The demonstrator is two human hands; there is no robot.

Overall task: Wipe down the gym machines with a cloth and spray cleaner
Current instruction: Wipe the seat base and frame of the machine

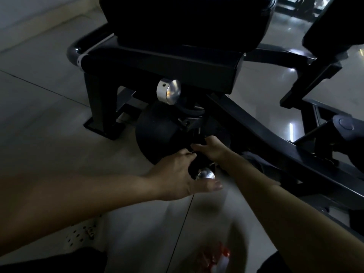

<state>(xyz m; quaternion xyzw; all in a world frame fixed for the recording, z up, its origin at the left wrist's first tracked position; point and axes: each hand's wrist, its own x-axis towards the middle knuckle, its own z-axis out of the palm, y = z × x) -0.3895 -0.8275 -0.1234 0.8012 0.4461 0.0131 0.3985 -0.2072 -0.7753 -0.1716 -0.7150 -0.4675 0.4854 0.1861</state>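
The black gym machine (161, 66) has a padded seat on top, a chrome knob (169, 91) and a black disc (157, 133) low down. My left hand (175, 174) curls around a short black bar with a chrome end cap (205, 174). Just above it, my right hand (211, 147) has its fingers bent onto a dark part of the same post. In the dim light I cannot tell whether that is a cloth or the machine. A dark crumpled shape (254, 160), possibly a cloth, lies on the frame behind my right forearm. No spray bottle is clearly visible.
A long black frame beam (275, 146) runs from the post to the lower right. A second padded arm (325, 36) stands at the upper right. The pale tiled floor (49, 115) spreads to the left. A blurred white and red object (214, 255) is at the bottom.
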